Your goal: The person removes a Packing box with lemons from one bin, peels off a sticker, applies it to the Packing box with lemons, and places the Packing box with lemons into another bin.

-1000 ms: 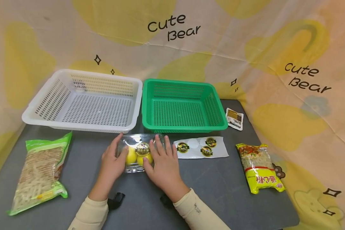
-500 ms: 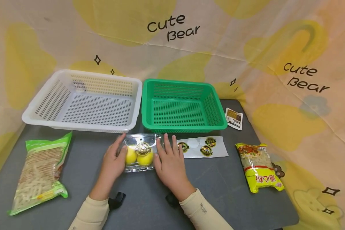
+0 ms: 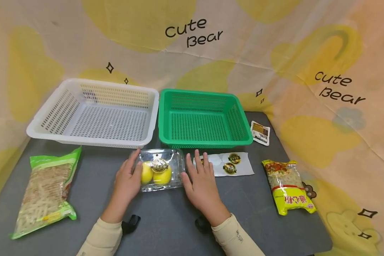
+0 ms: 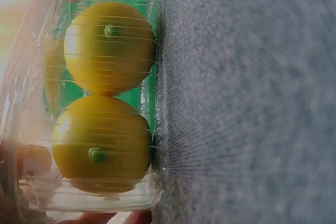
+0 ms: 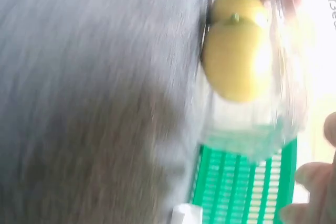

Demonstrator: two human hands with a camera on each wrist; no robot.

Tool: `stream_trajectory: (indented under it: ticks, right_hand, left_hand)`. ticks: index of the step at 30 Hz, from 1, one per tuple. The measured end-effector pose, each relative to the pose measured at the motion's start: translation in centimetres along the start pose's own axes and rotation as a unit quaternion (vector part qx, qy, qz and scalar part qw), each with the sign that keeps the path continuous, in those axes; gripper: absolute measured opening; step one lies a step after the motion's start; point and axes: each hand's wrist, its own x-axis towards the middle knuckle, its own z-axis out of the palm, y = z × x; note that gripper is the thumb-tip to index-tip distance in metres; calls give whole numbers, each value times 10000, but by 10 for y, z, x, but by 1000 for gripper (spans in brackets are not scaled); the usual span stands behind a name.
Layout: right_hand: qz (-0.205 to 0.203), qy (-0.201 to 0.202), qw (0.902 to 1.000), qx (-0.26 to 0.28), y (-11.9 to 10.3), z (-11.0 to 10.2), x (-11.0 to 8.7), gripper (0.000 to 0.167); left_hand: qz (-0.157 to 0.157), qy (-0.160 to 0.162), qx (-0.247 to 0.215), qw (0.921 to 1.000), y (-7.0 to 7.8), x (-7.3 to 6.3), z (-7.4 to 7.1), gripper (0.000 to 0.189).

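Observation:
A clear plastic clamshell box [image 3: 177, 170] holding two round yellow fruits [image 3: 161, 175] with green stem ends lies before me on the grey table. A black-and-gold round sticker [image 3: 159, 165] sits on its lid. My left hand [image 3: 127, 177] rests along the box's left end, fingers loosely extended; in the left wrist view, fingertips [image 4: 94, 217] show at that end. Beside the right end is my right hand [image 3: 202, 185], fingers spread, thumb at the box's edge. Its fingers overlap a white sticker sheet [image 3: 245, 164] that bears more round labels.
Behind the box stand a white basket [image 3: 92, 141] and a green basket [image 3: 208, 143], side by side. A green-edged bag of pale dry food [image 3: 46, 192] lies left, a yellow pasta bag [image 3: 289, 188] right. A small flat packet [image 3: 260, 133] lies near the green basket.
My right hand has slid rightward off the lid, uncovering the fruits and the box's right end, and now overlaps the sticker sheet. My left hand has stayed at the left end.

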Motion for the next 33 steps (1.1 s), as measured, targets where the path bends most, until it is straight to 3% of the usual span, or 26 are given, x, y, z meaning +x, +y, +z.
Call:
stream_trajectory:
  ticks: [8,15,23,28,33]
  right_hand:
    - [8,679,9970,377,20,-20,4,60]
    - [318,819,9954,385,46,-50,18,61]
    - [926,1079,9893,323,102,-88,58,66]
    - [1462,1184,9813,402,138,-90,85,70]
    - [1676,1012,9797,428,151,-93,99,71]
  left_hand:
    - [-13,-54,289,9996,4,1,-1,56]
    - [0,-65,320,9995,6,1,-1,55]
    - [-3,-40,312,9995,4,-1,-1,56]
    - [-21,-72,355,9993,4,-2,-2,56]
    - [-36,-121,383,9992,3,-3,-1,56]
